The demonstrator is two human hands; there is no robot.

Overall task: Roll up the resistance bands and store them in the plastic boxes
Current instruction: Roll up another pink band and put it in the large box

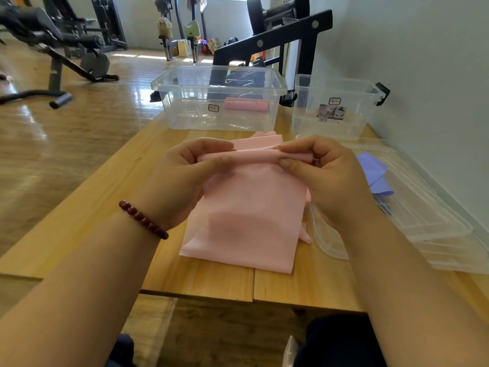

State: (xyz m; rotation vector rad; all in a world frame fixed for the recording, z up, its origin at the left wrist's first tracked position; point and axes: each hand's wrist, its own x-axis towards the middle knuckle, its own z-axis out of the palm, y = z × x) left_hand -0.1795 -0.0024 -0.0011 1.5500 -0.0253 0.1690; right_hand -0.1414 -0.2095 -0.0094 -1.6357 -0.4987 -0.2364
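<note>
Both hands grip the pink band (248,215) at its rolled top edge. My left hand (182,176) pinches one end and my right hand (325,176) the other, fingers curled over the far side and thumbs on the near side. Below the roll the band drapes down onto the table (79,234) and lies flat there. Just to the right sit clear lids (428,226), a purple band (373,170) among them. Beyond stand two boxes: the big box (185,112), a pink roll (245,104) inside, and the small box (352,123) beside it, near the wall.
</note>
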